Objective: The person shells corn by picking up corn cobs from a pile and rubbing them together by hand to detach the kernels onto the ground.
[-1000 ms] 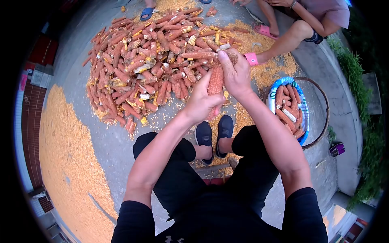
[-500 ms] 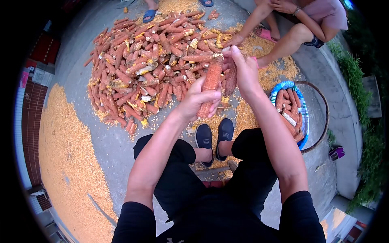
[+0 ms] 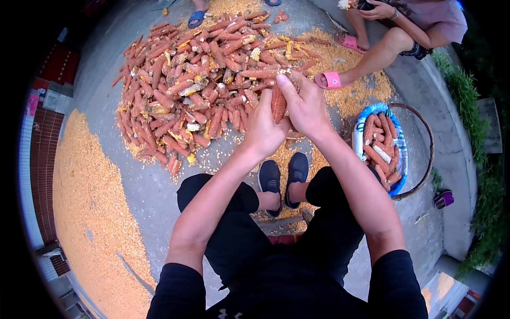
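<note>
Corncob, reddish and presumably light, stiff and rough, sits between a worker's hands, its thick middle likely the surest hold. From left, loose kernels spread beside a heap of cobs. The left hand wraps the corncob's lower part, forearm reaching inward; the right hand, thumb angled across the top, appears clenched on a darker cob, mostly hidden. A lined basket holds more cobs at right.

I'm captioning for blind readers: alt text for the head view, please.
A person's left hand and right hand grip a reddish corncob near a cob heap. Loose kernels spread at left; a basket of cobs and someone in pink sandals are at right.
</note>
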### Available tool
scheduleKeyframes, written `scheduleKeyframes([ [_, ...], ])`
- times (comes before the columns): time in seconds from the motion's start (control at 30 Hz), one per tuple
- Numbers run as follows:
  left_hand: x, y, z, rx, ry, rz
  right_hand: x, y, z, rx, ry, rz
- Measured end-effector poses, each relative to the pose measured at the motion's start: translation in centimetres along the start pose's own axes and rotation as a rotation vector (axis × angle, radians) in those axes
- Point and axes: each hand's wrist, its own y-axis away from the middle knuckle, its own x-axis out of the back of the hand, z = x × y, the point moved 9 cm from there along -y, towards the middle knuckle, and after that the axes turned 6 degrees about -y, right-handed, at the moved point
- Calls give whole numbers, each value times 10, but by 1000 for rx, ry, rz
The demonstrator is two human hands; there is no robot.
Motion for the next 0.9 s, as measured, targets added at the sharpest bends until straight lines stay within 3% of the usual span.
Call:
scheduleKeyframes([
  [0.07, -16, 5, -2, 162, 413, -204, -1, 1, 10, -113, -87, -50],
  [0.13, -19, 16, 6, 517, 853, -525, 11, -1, -9, 21, -140, 14],
  [0.17, -23, 19, 9, 536, 1113, -585, 15, -1, -17, 89, -168, 42],
  [0.27, -20, 16, 30, 490, 1559, -666, 10, -9, 9, -179, -461, -31],
  [0.4, -22, 18, 21, 477, 1575, -663, 5, -13, 4, -285, -660, -157],
  [0.6, -22, 20, 0, 548, 1298, -643, -4, -6, 7, -337, -767, -192],
  [0.7, -3, 2, -15, 388, 529, -364, 1, -8, 7, -325, -686, -177],
  [0.8, 18, -6, 3, 36, -22, -188, 1, -5, 11, -332, -599, -220],
  [0.9, 19, -5, 2, 152, -83, -221, 3, -5, 7, -355, -498, -224],
])
